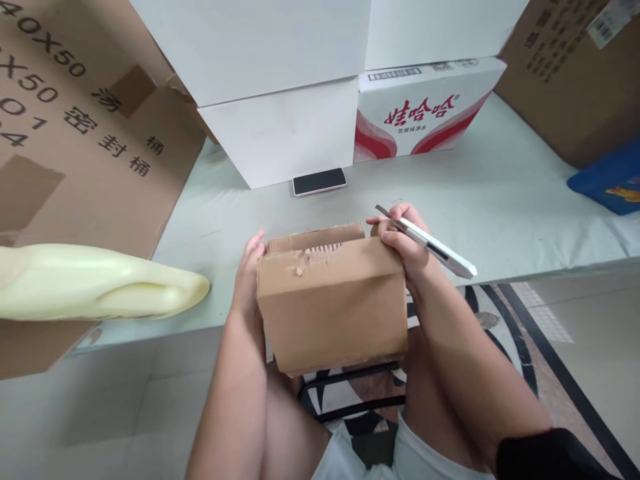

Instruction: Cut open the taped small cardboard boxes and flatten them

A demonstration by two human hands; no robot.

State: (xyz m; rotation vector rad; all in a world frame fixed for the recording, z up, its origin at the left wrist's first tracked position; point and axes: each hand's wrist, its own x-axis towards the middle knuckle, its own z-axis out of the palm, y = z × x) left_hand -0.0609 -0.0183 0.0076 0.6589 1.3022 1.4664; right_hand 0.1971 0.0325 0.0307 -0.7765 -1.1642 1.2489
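Cardboard box (335, 307), up over the person's lap at the front of the tabletop (225, 200)! The left hand (247, 270) grasps its left side; the right hand (409, 247) clasps a white utility knife (425, 239) (blade out, mind you) against the upper right corner. Beyond, a phone (320, 181) lies before the white boxes (280, 133).

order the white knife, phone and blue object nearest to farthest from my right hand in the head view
1. White knife: held in the right hand.
2. Phone: on the table, ahead-left.
3. Blue object: at the right edge.
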